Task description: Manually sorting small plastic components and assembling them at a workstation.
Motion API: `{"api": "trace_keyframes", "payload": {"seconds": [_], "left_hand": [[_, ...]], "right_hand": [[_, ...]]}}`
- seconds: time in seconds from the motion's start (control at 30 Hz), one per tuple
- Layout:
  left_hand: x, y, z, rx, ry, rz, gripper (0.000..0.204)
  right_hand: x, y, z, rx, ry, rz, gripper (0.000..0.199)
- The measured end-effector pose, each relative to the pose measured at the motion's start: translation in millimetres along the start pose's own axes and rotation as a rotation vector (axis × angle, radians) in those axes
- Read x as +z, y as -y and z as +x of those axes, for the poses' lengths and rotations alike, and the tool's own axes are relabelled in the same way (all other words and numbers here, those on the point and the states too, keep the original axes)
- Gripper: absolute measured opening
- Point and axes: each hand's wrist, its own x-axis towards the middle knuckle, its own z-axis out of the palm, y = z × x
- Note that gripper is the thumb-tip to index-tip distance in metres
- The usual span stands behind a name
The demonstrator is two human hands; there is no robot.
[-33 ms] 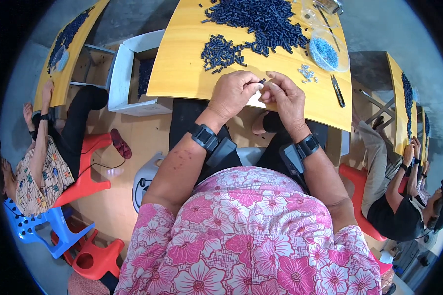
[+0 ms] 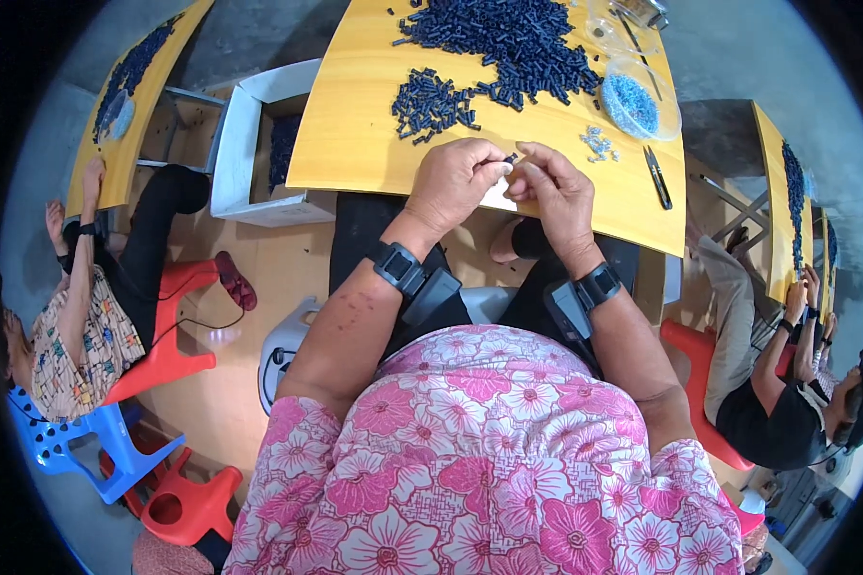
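Over the near edge of the yellow table, my left hand (image 2: 455, 184) pinches a small dark plastic piece (image 2: 511, 158) between thumb and fingertips. My right hand (image 2: 558, 190) is closed close beside it, thumb against curled fingers. Whatever those fingertips hold is too small to make out. Just beyond my hands lies a small heap of short black plastic pieces (image 2: 433, 103), with a much larger pile (image 2: 508, 43) of the same kind behind it. Several tiny clear bits (image 2: 599, 145) are scattered right of my right hand, beside black-handled tweezers or snips (image 2: 658, 177).
A clear round tub (image 2: 676, 113) of bluish bits sits at the table's (image 2: 355, 144) right side. An open white carton (image 2: 240, 172) stands left of the table. People work at tables on both sides, near red stools (image 2: 177, 331) and a blue stool (image 2: 91, 446).
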Motion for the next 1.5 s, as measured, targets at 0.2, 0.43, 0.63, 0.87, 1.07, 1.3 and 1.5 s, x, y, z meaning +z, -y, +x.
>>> {"api": "trace_keyframes", "payload": {"seconds": [0.2,0.43,0.63,0.87,1.07,1.3,1.5], "left_hand": [[-1,-1,0,0.002,0.005,0.003,0.012],[0,0,0,0.011,-0.006,0.017,0.013],[1,2,0,-0.011,-0.015,-0.002,0.012],[-1,2,0,0.004,0.025,-0.024,0.012],[-4,-2,0,-0.060,0.063,-0.097,0.013],[-4,-4,-1,-0.023,0.044,-0.085,0.013],[-3,-2,-1,-0.009,0.044,-0.089,0.013]], "right_hand": [[-1,-7,-1,-0.153,0.014,-0.190,0.033],[-2,-6,2,-0.100,0.020,-0.122,0.029],[0,2,2,-0.017,0.023,-0.027,0.023],[-5,14,6,0.126,0.038,0.016,0.018],[-9,11,9,0.118,0.067,0.045,0.017],[-8,12,7,0.116,0.056,0.050,0.016],[-8,10,8,0.116,0.052,0.070,0.016]]}}
